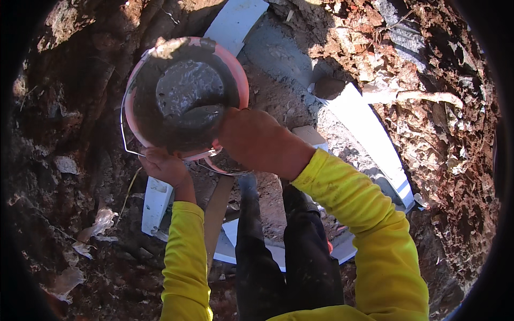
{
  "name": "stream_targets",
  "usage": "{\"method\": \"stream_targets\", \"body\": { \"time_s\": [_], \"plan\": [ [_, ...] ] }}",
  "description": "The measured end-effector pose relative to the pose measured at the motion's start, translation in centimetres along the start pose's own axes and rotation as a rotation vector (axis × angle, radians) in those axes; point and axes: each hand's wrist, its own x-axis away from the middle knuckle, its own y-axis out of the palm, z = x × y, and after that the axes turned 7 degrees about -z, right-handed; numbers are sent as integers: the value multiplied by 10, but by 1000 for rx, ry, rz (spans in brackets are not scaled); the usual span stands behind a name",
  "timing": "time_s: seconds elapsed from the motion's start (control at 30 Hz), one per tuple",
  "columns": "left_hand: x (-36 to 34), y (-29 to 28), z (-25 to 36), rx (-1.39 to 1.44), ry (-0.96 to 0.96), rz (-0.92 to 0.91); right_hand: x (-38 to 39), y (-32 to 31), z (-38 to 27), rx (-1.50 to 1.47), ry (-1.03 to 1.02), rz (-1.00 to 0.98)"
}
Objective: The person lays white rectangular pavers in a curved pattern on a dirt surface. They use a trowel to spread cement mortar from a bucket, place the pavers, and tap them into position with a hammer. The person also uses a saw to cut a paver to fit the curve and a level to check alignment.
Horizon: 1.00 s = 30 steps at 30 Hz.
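Note:
A pink bucket (239,75) is in front of me, tilted so its mouth faces me, with wet grey mortar (188,85) at the bottom and smeared up its inner wall. My left hand (165,167) is closed on the near-left part of its rim, beside the thin wire handle (126,136). Reaching over the near-right rim, my right hand (259,140) is closed around a trowel whose grey, mortar-coated blade (202,117) is inside the bucket; its grip is hidden by my fingers. A second pinkish rim (217,167) shows just below the bucket, mostly covered.
White boards (369,136) lie angled around a dug-out patch at right, with another white board (235,24) behind the bucket. A brown plank (220,214) runs beside my legs (308,246). Grey mortar (278,51) is spread on the ground beyond. Rough reddish soil (444,203) surrounds everything.

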Motion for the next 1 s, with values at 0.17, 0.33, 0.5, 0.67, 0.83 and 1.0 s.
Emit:
{"method": "stream_targets", "body": {
  "time_s": [0.17,0.33,0.5,0.67,0.83,1.0],
  "plan": [
    [0,-3,-8,-10,162,19,-16,15,26,-341,-164,-58],
    [-18,-12,-14,-16,127,47,35,1,30,-954,18,-225],
    [-26,-22,-19,-40,-53,35,125,60,19,-1547,262,194],
    [-38,-37,-36,2,-97,81,94,152,78,-911,845,714],
    [-34,-16,-33,-55,-111,63,61,227,171,-426,953,788],
    [-37,-27,-32,-38,-88,105,79,143,30,-1394,669,717]
  ]
}}
